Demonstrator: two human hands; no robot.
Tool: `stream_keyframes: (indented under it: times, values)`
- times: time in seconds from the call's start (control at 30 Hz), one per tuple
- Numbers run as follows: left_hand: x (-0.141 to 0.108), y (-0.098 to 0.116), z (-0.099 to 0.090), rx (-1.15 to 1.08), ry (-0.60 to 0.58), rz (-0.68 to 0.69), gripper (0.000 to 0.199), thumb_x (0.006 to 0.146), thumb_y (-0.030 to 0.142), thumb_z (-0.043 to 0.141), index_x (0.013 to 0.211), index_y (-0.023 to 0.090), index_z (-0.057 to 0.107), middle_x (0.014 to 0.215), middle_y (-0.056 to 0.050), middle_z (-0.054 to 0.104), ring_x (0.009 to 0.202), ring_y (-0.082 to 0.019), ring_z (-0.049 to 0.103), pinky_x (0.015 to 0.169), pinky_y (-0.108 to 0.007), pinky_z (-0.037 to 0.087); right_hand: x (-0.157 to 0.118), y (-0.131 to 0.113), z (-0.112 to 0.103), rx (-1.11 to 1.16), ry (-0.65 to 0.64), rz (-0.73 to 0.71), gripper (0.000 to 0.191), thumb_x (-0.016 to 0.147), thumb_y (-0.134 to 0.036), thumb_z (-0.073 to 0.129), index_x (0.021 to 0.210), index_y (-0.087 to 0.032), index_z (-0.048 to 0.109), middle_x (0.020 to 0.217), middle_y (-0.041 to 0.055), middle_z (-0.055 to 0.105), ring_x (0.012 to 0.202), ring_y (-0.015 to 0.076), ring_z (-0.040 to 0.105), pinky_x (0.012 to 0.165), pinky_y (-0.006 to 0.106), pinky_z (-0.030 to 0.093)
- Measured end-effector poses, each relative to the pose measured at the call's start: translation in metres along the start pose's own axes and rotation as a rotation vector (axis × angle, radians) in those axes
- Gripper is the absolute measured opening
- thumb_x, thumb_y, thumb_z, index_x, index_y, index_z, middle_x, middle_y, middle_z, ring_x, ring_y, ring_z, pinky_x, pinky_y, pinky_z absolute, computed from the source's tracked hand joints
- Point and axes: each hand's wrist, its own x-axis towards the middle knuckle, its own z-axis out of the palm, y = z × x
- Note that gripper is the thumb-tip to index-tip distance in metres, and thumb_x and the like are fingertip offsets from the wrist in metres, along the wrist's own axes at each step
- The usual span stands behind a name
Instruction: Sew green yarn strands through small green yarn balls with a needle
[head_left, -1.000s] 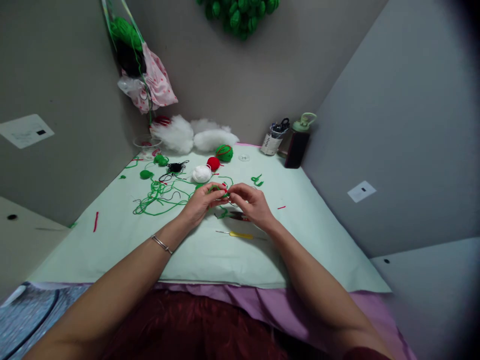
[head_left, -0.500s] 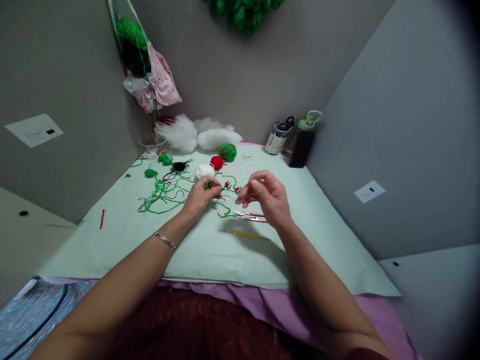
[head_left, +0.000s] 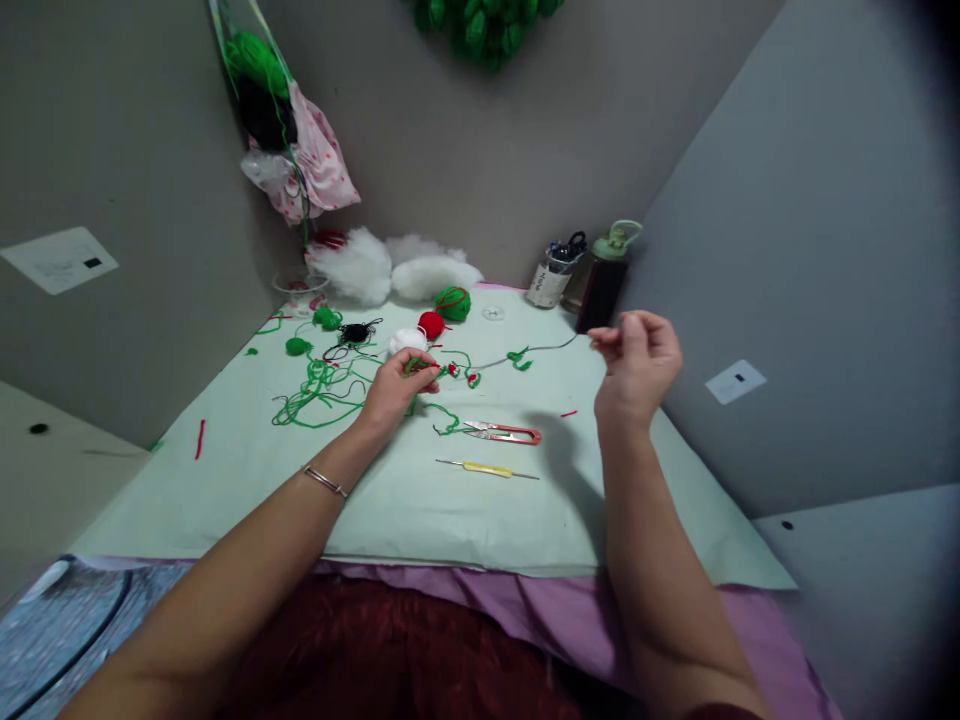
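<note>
Grey partition walls close in a corner where a pale green sheet covers the desk (head_left: 420, 520), littered toward its far left corner with loose green yarn (head_left: 319, 395) and small balls of white, red and green wool.

What has changed in the last second is the spread of the hands. A second ago both met over the middle of the desk, fingertips together on a small green-and-red crocheted piece; half a second ago the right hand had begun to lift away. Now the right hand (head_left: 637, 365) is raised well out toward the right edge of the desk, fingers pinched shut on the end of a thin strand (head_left: 540, 350) that runs taut back to the left — whether a needle is in that pinch is too small to tell. The left hand (head_left: 394, 385) has hardly moved: it rests on the desk left of centre, fingers closed on the crocheted piece (head_left: 424, 368), with two tiny red-and-green bits strung along the strand just beside it.

Read as a judgement, a stitch or thread is being drawn through and pulled snug.

Between the hands, nearer the front edge, lie the red-handled snips (head_left: 502, 433) and a yellow-handled crochet hook (head_left: 487, 468) — both untouched.
</note>
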Motion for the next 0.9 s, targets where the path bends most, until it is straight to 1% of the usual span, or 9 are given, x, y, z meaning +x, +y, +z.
stream_keyframes:
  times: [0.07,0.13,0.23,0.3,0.33,0.4,0.47,0.63,0.9]
  values:
    - [-0.001,0.0,0.001,-0.049,-0.041,-0.046,0.028,0.071,0.028,0.081,0.089,0.016,0.064,0.073,0.003,0.061,0.067,-0.012,0.066,0.074,-0.027,0.055,-0.014,-0.004,0.013,-0.083,-0.167,0.027,0.016,0.086,-0.034,0.072,0.088,-0.019,0.068,0.073,-0.0007,0.06,0.059,0.0113,0.057,0.05,0.025,0.042]
    - [-0.003,-0.002,0.002,-0.076,-0.083,-0.088,0.028,0.072,0.027,0.081,0.092,0.016,0.065,0.077,0.003,0.062,0.072,-0.013,0.069,0.08,-0.03,0.057,-0.029,-0.006,0.022,-0.197,-0.373,-0.013,0.013,0.087,-0.032,0.072,0.086,-0.019,0.072,0.077,0.0002,0.062,0.06,0.0104,0.054,0.052,0.025,0.04]
    - [-0.006,-0.007,0.005,-0.081,-0.146,-0.119,0.027,0.076,0.028,0.079,0.097,0.016,0.067,0.088,-0.001,0.066,0.079,-0.015,0.071,0.085,-0.033,0.058,-0.05,-0.006,0.029,-0.378,-0.661,-0.173,0.011,0.092,-0.029,0.068,0.087,-0.022,0.075,0.078,0.0015,0.06,0.068,0.0128,0.055,0.061,0.027,0.044]
    - [-0.007,-0.009,0.006,-0.074,-0.18,-0.112,0.027,0.077,0.028,0.079,0.098,0.016,0.068,0.094,-0.002,0.068,0.08,-0.015,0.072,0.087,-0.034,0.058,-0.06,-0.003,0.032,-0.505,-0.792,-0.299,0.013,0.096,-0.025,0.064,0.092,-0.023,0.076,0.08,0.0024,0.058,0.068,0.0131,0.054,0.063,0.027,0.044]
    - [-0.008,-0.009,0.006,-0.071,-0.191,-0.105,0.027,0.077,0.028,0.079,0.098,0.016,0.068,0.096,-0.002,0.068,0.08,-0.015,0.072,0.088,-0.035,0.058,-0.064,-0.002,0.033,-0.565,-0.832,-0.359,0.014,0.097,-0.024,0.062,0.094,-0.023,0.077,0.081,0.0026,0.058,0.068,0.013,0.054,0.063,0.027,0.042]
    - [-0.008,-0.009,0.007,-0.065,-0.196,-0.097,0.029,0.077,0.027,0.08,0.101,0.016,0.068,0.096,-0.002,0.068,0.081,-0.016,0.073,0.089,-0.036,0.058,-0.068,0.001,0.033,-0.657,-0.875,-0.457,0.018,0.098,-0.022,0.059,0.096,-0.022,0.076,0.082,0.003,0.057,0.068,0.013,0.053,0.062,0.027,0.04]
    - [-0.009,-0.008,0.007,-0.06,-0.188,-0.1,0.031,0.077,0.027,0.08,0.102,0.016,0.068,0.095,-0.002,0.068,0.081,-0.016,0.073,0.089,-0.036,0.058,-0.069,0.002,0.033,-0.711,-0.902,-0.507,0.02,0.099,-0.02,0.057,0.095,-0.021,0.076,0.082,0.0033,0.056,0.069,0.0135,0.053,0.062,0.027,0.04]
    - [-0.009,-0.006,0.008,-0.062,-0.176,-0.104,0.032,0.076,0.025,0.081,0.101,0.014,0.066,0.088,-0.001,0.066,0.077,-0.015,0.072,0.087,-0.037,0.059,-0.066,0.001,0.032,-0.778,-0.936,-0.525,0.021,0.1,-0.018,0.054,0.093,-0.02,0.074,0.083,0.0038,0.056,0.072,0.0142,0.053,0.065,0.026,0.039]
    - [-0.008,-0.009,0.006,-0.027,-0.184,-0.088,0.03,0.077,0.027,0.08,0.1,0.014,0.065,0.092,-0.003,0.069,0.077,-0.016,0.073,0.085,-0.035,0.057,-0.066,-0.002,0.031,-0.836,-0.961,-0.534,0.022,0.099,-0.015,0.053,0.088,-0.02,0.072,0.084,0.0042,0.057,0.074,0.0143,0.052,0.063,0.026,0.035]
